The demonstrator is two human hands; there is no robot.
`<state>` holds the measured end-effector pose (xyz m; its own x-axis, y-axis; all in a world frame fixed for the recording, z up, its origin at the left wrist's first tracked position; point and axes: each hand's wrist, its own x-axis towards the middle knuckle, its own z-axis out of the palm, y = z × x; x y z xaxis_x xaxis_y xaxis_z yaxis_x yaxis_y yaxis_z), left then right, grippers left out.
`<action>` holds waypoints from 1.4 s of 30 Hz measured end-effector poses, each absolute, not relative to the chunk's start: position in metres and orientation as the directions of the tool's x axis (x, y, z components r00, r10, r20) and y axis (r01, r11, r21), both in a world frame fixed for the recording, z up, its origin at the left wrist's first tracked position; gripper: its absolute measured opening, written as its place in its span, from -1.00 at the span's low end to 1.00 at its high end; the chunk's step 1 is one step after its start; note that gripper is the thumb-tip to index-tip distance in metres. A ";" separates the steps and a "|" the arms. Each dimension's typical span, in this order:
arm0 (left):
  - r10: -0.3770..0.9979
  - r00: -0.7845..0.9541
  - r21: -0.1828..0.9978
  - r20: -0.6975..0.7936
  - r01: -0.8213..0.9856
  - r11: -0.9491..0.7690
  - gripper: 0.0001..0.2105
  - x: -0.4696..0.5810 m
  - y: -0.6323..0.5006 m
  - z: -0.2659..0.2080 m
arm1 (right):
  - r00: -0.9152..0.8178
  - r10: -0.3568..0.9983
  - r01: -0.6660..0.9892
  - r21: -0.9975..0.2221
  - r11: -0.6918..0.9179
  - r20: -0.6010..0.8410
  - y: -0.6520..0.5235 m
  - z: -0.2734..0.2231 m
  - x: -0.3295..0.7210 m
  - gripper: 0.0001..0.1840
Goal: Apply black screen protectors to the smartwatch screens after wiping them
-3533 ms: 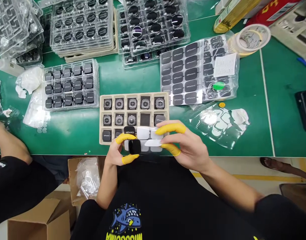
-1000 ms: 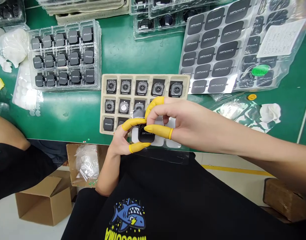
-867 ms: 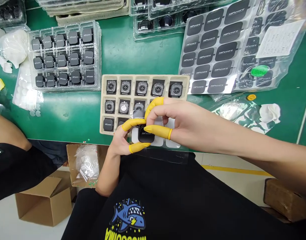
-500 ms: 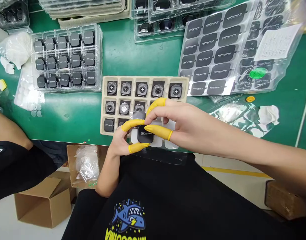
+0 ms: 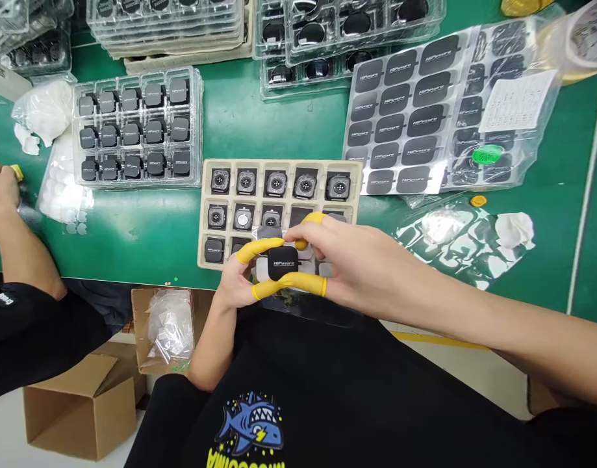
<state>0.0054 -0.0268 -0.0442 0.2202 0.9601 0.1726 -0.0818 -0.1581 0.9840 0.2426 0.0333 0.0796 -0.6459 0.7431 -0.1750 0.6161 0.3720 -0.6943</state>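
Observation:
A black, square smartwatch (image 5: 283, 261) with a "HiFuture" film on its face is held over the near edge of the tray. My left hand (image 5: 240, 278) grips it from the left, finger above and thumb below, both in yellow finger cots. From the right, my right hand (image 5: 344, 253) pinches it too, its thumb along the lower edge and its forefinger at the upper right corner. Behind the hands lies a beige tray (image 5: 230, 195) of smartwatches, most back side up. Part of a sticker sheet shows under the held watch, largely covered by my hands.
A clear tray (image 5: 199, 130) of film-covered watches lies at the left. To the right are a HiFuture sticker sheet (image 5: 410, 79), a plastic bag (image 5: 458, 240) and a yellow finger cot (image 5: 478, 201). A co-worker's hand (image 5: 0, 188) rests far left. Cardboard boxes (image 5: 114, 416) stand below.
My right thumb has moved from the watch's upper face down to its lower edge. The view has shifted slightly, and a co-worker's hand has come into sight at the left.

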 end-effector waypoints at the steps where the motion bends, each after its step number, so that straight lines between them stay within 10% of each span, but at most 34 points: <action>1: 0.962 0.216 0.986 0.166 -0.070 -0.154 -0.33 0.006 -0.028 -0.045 | -0.641 0.745 0.625 -0.689 0.367 -0.184 0.032 0.078 0.241 -0.65; 18: 0.977 0.180 0.990 0.117 -0.098 -0.100 -0.41 0.012 -0.034 -0.049 | -0.508 0.845 0.493 -0.861 0.125 -0.168 0.033 0.053 0.224 -0.84; 35: 0.976 0.218 0.999 0.022 0.031 -0.029 -0.38 0.003 -0.033 -0.033 | -0.465 0.815 0.486 -0.869 -0.090 -0.345 0.036 0.054 0.215 -0.61; 42: 0.969 0.245 1.000 -0.013 -0.020 0.019 -0.40 -0.002 -0.031 -0.022 | -0.558 0.635 0.331 -0.845 -0.420 -0.534 0.048 0.058 0.226 -0.43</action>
